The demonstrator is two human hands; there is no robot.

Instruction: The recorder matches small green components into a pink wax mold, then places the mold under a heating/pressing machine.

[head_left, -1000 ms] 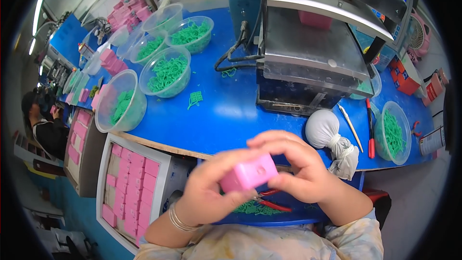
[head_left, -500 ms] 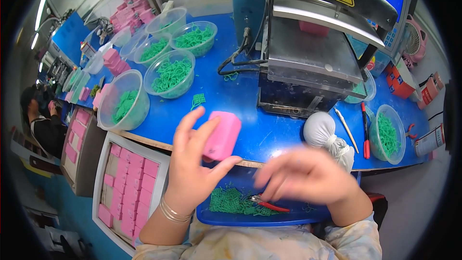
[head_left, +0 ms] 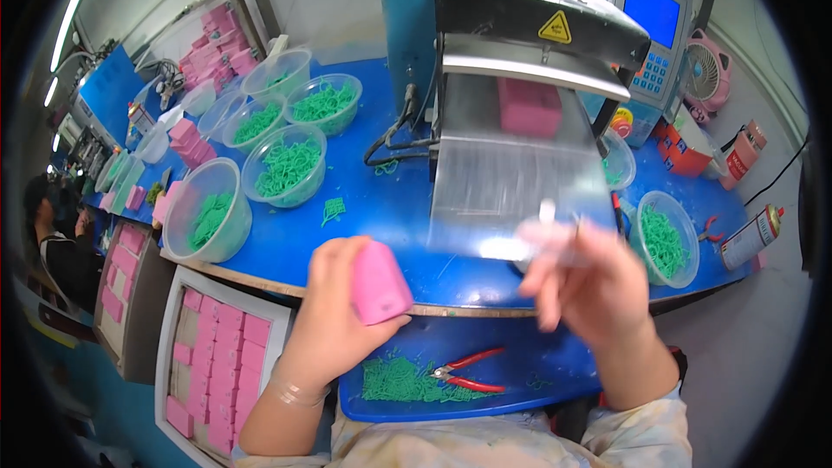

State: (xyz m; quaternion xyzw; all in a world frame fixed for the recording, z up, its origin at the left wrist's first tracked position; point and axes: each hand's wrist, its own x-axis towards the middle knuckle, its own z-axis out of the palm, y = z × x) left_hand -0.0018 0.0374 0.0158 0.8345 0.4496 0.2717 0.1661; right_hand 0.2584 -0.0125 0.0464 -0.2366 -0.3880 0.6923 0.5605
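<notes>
The right hand (head_left: pixel 598 282) has lifted clear, fingers loose and blurred at three o'clock of the upright pink block (head_left: pixel 378 282), gripped by the left hand (head_left: pixel 334 329) above the bench (head_left: pixel 364 217).

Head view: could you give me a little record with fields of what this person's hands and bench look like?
Left hand: left hand grips a pink block, fingers wrapped around it
Right hand: right hand raised at the clear flap, blurred; whether it holds anything cannot be told
Machine: grey machine with a second pink block inside
Bench: blue table with clear bowls of green parts
Lap tray: red-handled pliers beside green parts
Left side: tray of pink blocks
</notes>
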